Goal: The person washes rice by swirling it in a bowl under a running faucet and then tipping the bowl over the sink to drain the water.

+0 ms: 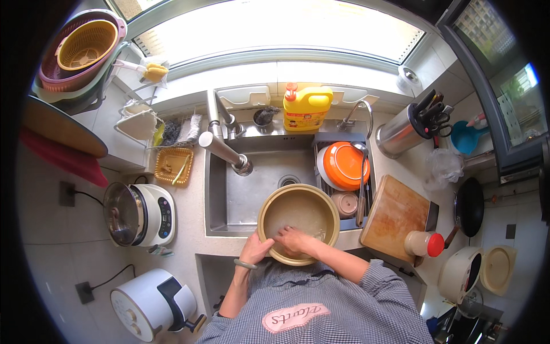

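A round tan inner cooking pot (334, 210), with cloudy, pale liquid (296, 210) in it, is tipped slightly at the near edge of the stainless steel sink (266, 172). My left hand (256, 249) grips its near-left rim, thumb on top. Inside the pot is my right hand (293, 241), fingers bent and down in the liquid. Whether those fingers hold anything is hidden. The silver faucet (227, 155) reaches over the basin on the left, away from the pot.
Right of the pot, a dish rack (320, 150) holds an orange bowl (346, 165), a pink cup (345, 204) and a ladle (361, 185). Further right are a wooden cutting board (397, 210) and a red-lidded jar (423, 244). A yellow detergent jug (307, 109) stands behind the sink.
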### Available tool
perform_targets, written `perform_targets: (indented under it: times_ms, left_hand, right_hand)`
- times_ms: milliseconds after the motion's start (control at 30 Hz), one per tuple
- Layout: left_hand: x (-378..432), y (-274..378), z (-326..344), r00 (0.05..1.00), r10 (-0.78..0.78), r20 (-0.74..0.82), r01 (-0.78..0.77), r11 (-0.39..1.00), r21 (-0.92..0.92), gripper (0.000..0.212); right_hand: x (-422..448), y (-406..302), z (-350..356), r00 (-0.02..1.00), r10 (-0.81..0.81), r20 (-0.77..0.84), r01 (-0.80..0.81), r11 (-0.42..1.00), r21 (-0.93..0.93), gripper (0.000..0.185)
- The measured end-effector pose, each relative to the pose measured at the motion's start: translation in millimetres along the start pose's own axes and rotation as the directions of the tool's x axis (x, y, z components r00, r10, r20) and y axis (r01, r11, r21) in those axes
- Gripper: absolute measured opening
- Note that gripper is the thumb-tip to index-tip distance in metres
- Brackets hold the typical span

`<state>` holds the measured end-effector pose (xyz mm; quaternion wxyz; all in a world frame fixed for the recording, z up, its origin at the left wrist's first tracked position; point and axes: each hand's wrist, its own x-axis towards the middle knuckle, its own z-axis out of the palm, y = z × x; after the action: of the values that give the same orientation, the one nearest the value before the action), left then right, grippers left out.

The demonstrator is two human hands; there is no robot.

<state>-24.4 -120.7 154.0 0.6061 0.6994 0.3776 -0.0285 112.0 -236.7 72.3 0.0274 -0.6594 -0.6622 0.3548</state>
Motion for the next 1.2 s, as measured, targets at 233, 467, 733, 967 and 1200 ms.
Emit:
perform_targets:
  times_ms: [233, 467, 733, 967, 1200]
  left_hand:
    - [2, -11, 1, 0.999, 0.027, -0.019, -0.026, 1.000, 0.009, 0.041]
    - [8, -24, 15, 0.995, -0.046, -0.086, 0.047, 0.999, 0.006, 0.051]
    - [9, -19, 5, 0.998, -0.051, -0.021, 0.053, 0.995, 0.080, 0.049]
    - [7, -20, 17, 0.982, -0.035, -0.186, 0.037, 0.999, 0.010, 0.050]
    - [7, -20, 20, 0.986, -0.030, -0.165, 0.040, 0.997, 0.061, 0.050]
  right_hand:
    - [-3, 34, -14, 0.921, 0.159, -0.357, -0.215, 0.969, -0.123, 0.037]
    - [-27, 24, 25, 0.859, 0.512, 0.027, -0.508, 0.857, -0.084, 0.036]
    - [10, 3, -34, 0.984, 0.060, -0.171, -0.096, 0.972, -0.216, 0.039]
    - [-27, 32, -11, 0.830, 0.515, -0.213, -0.529, 0.849, -0.008, 0.041]
    - [-15, -6, 25, 0.970, 0.187, -0.153, -0.160, 0.971, 0.175, 0.049]
